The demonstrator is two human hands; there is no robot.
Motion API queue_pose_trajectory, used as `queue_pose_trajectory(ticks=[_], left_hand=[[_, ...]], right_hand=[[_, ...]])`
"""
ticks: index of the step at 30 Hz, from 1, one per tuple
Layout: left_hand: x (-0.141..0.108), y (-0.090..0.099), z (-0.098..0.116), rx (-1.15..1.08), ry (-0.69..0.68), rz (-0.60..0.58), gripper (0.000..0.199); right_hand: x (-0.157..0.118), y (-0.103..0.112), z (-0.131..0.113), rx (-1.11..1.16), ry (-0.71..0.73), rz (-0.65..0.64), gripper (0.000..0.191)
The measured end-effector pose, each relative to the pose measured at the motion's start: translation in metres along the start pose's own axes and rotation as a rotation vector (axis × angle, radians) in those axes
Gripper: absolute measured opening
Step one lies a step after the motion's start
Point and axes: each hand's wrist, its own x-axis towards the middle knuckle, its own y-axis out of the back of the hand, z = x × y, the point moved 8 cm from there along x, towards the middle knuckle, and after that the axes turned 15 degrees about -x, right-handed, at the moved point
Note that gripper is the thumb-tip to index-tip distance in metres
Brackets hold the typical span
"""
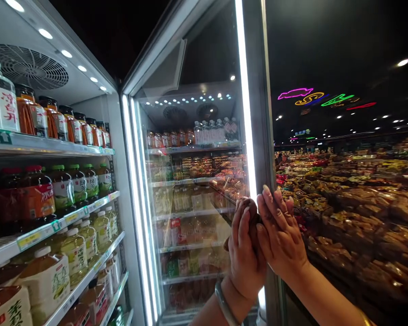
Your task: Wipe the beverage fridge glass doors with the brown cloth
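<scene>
Dark shop (347,199). My left hand (246,253) grips a cloth (248,204) on the glass door (204,194), my open right hand (281,231) points up; bottles (80,185) left of the door.

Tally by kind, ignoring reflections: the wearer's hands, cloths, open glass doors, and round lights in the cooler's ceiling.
Left hand and right hand: 2
Brown cloth: 1
Open glass door: 1
Round ceiling lights: 6
Total: 10

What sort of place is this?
Probably a supermarket or similar shop: bottled drinks line a lit cooler with its glass door open, and what look like packaged goods, somewhat blurred, spread out beyond.
</scene>
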Motion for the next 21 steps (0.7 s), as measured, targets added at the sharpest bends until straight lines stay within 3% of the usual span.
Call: queue_pose_trajectory(ticks=[6, 12, 15, 18, 21], left_hand=[[0.031, -0.002, 0.005, 0.011, -0.056, -0.057, 0.063], [0.114, -0.006, 0.021, -0.022, -0.146, -0.017, 0.063], [0.124, -0.005, 0.022, -0.008, -0.134, -0.008, 0.064], [0.135, -0.006, 0.026, 0.025, -0.209, -0.021, 0.067], [0.188, -0.014, 0.039, 0.046, -0.324, -0.038, 0.065]], right_hand=[[0.019, 0.001, 0.007, 0.021, 0.001, 0.036, 0.068], [0.082, -0.002, 0.026, 0.051, -0.012, 0.060, 0.067], [0.095, 0.002, 0.024, 0.044, 0.007, 0.088, 0.067], [0.098, 0.001, 0.024, 0.043, 0.027, 0.110, 0.067], [0.133, -0.005, 0.039, 0.068, -0.006, 0.166, 0.067]])
